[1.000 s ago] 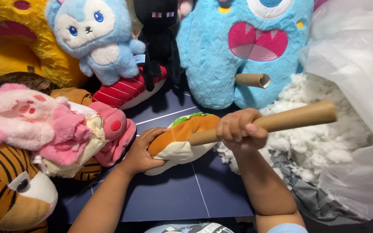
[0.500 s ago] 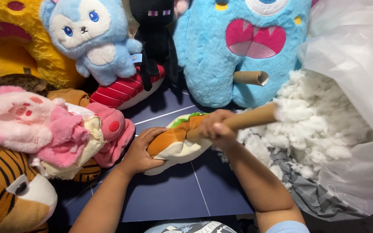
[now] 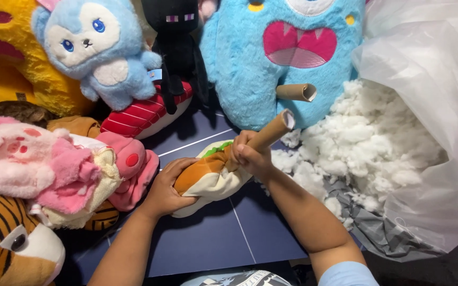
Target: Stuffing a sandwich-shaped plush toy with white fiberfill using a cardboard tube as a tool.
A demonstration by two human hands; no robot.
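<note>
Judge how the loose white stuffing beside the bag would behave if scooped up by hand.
The stuffing looks fluffy and clumped, so it is probably very light and would squash easily. Its ragged wisps suggest tufts may pull apart and cling instead of lifting as one lump. It lies heaped against the thin plastic bag, so it seems unlikely to roll.

A blue monster plush sits top centre, a pale blue bunny plush upper left. White stuffing spills from a clear plastic bag at right. A tiger plush fills the lower left corner.

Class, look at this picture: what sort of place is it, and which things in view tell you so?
Probably a soft-toy stuffing workbench: a heap of loose white fibre filling spilling from a clear plastic bag, finished plush toys such as the big blue furry monster, and a dark blue tabletop.
</note>
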